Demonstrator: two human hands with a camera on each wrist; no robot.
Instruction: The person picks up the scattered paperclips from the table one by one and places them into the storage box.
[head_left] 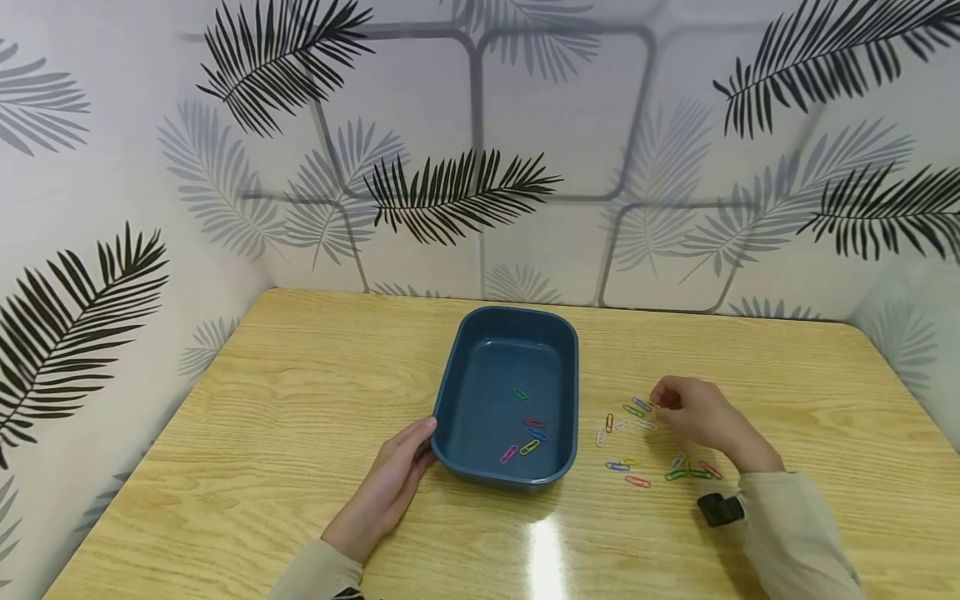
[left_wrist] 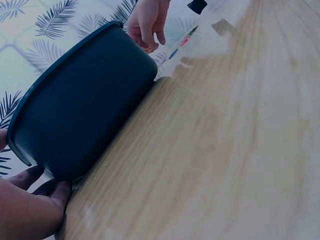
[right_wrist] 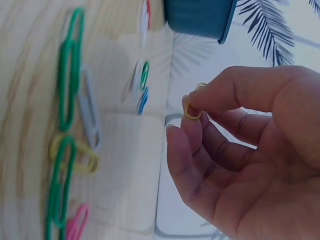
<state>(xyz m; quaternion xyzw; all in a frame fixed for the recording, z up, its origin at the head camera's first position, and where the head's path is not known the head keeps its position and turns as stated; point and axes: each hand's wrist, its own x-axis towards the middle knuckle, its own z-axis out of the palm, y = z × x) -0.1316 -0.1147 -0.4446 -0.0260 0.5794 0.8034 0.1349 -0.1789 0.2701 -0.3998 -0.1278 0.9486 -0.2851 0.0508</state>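
A dark blue plastic bin [head_left: 504, 479] stands on the table, with several coloured paper clips in its near half, among them a pink paper clip [head_left: 509, 454]. My left hand [head_left: 390, 479] grips the bin's near left corner, thumb at the rim and fingers against the outer wall. To the right of the bin, my right hand [head_left: 699, 410] pinches a yellow paper clip [right_wrist: 193, 111] between thumb and forefinger, above the table. Below it lie loose paper clips, including a green paper clip [head_left: 633, 410] and a white paper clip [head_left: 646, 425].
More paper clips lie nearer me on the wooden table [head_left: 300, 375], such as a red paper clip [head_left: 637, 482] and a blue paper clip [head_left: 618, 467]. A wall [head_left: 420, 100] with a leaf pattern rises behind the table and at its left side.
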